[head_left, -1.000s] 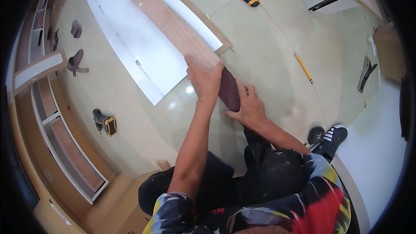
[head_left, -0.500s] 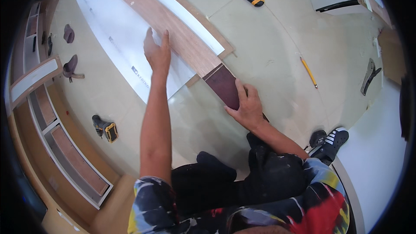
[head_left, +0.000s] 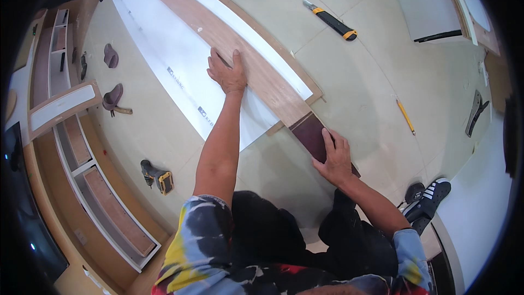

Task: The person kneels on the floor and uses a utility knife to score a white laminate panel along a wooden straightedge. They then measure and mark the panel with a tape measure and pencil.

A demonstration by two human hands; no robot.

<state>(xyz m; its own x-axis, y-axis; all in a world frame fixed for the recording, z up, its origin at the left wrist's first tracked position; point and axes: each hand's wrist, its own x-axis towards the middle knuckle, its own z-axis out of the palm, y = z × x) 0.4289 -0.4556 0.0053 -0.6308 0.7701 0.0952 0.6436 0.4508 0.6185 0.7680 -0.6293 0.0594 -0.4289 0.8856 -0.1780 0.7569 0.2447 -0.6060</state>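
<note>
A long reddish-brown wooden strip (head_left: 256, 79) lies lengthwise over white film-covered boards (head_left: 164, 49), its near end projecting past them. That near end is a dark maroon section (head_left: 311, 135), set off by a dark line across the strip. My right hand (head_left: 335, 163) grips this section, thumb toward one side and fingers over the other. Farther up, my left hand (head_left: 226, 75) touches the strip's left edge, thumb and index finger stretched apart; its other fingers are partly hidden.
A utility knife (head_left: 331, 21) and a yellow pencil (head_left: 405, 117) lie on the tiles to the right, with dark pliers-like tool (head_left: 476, 113) beyond. A cordless drill (head_left: 157, 177), brown shoes (head_left: 112, 97) and open cabinet frames (head_left: 103, 202) are left. A black sandal (head_left: 428, 205) lies lower right.
The whole view has shifted, so things appear farther right and lower. My left hand has come onto the strip's edge, while my right hand keeps its hold on the maroon end.
</note>
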